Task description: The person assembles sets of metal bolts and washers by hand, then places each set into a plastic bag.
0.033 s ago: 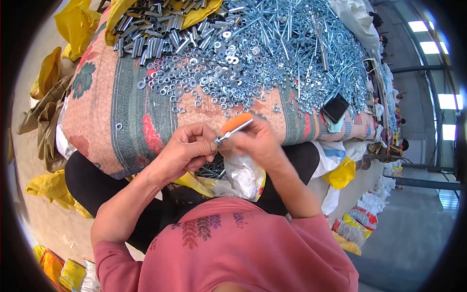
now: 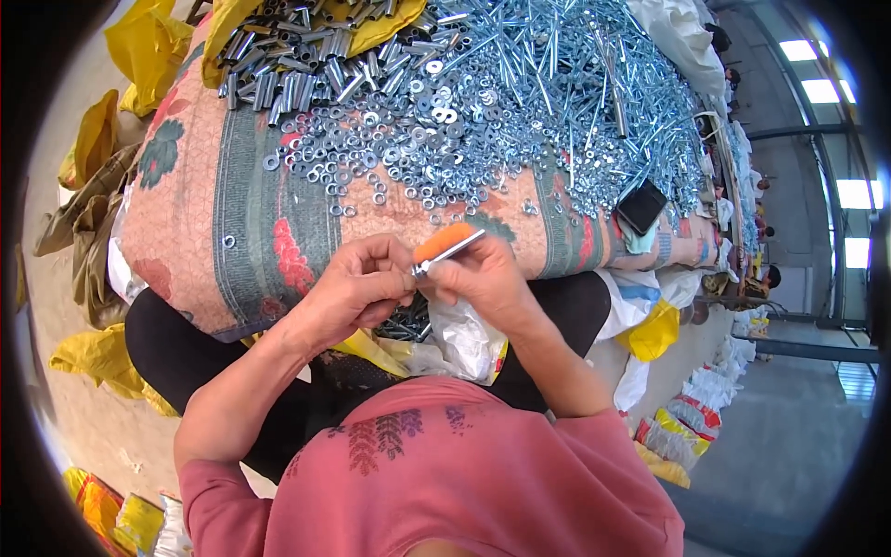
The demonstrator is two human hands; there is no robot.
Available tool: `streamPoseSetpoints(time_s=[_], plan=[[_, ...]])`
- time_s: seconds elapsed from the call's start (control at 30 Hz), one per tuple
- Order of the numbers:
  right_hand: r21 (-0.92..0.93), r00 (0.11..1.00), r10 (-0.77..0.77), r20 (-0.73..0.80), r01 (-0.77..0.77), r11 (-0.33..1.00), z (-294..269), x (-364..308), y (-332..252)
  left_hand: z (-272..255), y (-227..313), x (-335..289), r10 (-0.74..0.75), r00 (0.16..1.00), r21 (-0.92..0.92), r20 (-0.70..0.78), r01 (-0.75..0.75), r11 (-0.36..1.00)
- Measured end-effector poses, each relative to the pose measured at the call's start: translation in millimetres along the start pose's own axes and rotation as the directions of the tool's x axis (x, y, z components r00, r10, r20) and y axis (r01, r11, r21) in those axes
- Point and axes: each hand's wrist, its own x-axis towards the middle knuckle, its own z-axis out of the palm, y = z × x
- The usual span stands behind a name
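Bolt point(image 2: 448, 252), a slim silver one, sits pinched between both hands just off the near edge of the surface point(image 2: 195, 232), its shank slanting up to the right. The right hand point(image 2: 483, 274) is closed around it, with an orange fingertip cover point(image 2: 444, 239) showing on top. The left hand point(image 2: 357, 283) is curled shut too, its fingertips meeting the bolt's lower end; whether it holds a small part there is too fine to tell. Just below the hands, over the lap, lies a white plastic bag point(image 2: 464, 339) with dark metal parts point(image 2: 408, 320) beside it. The surface is covered in a patterned cloth in pink and grey-green. On it, beyond the hands, washers point(image 2: 399, 148) lie scattered thickly, short metal sleeves point(image 2: 297, 65) are heaped at the far left on yellow sacking point(image 2: 371, 32), and long bolts point(image 2: 575, 84) are piled to the right. A dark phone point(image 2: 642, 206) rests near the right edge. Yellow bags point(image 2: 148, 46) lie on the floor at the left.
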Motion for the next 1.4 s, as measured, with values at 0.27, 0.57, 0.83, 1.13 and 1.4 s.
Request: streamPoseSetpoints(time_s=[0.27,0.57,0.83,1.13,1.4], plan=[[-0.155,0.973,-0.206,-0.102,0.189,0.970,-9,-8,-27,18,6,-4,0.049,0.999,-0.005,0.015,-0.049,0.999],[-0.077,0.975,-0.176,-0.132,0.167,0.983,-2,-5,-14,5,-6,-2,0.007,0.997,0.148,0.079,-0.019,0.989],[-0.145,0.943,-0.271,-0.194,0.245,0.958,-5,-1,-10,8,-3,-2,-0.012,0.995,0.175,0.098,-0.006,0.985],[-0.175,0.983,-0.177,-0.045,0.166,0.970,-16,0,-12,14,-6,-4,-0.042,0.996,0.105,0.077,0.033,0.994],[-0.024,0.988,-0.152,0.019,0.153,0.988,-1,-1,-2,10,-6,0,-0.087,0.993,-0.037,0.086,0.090,0.995]])
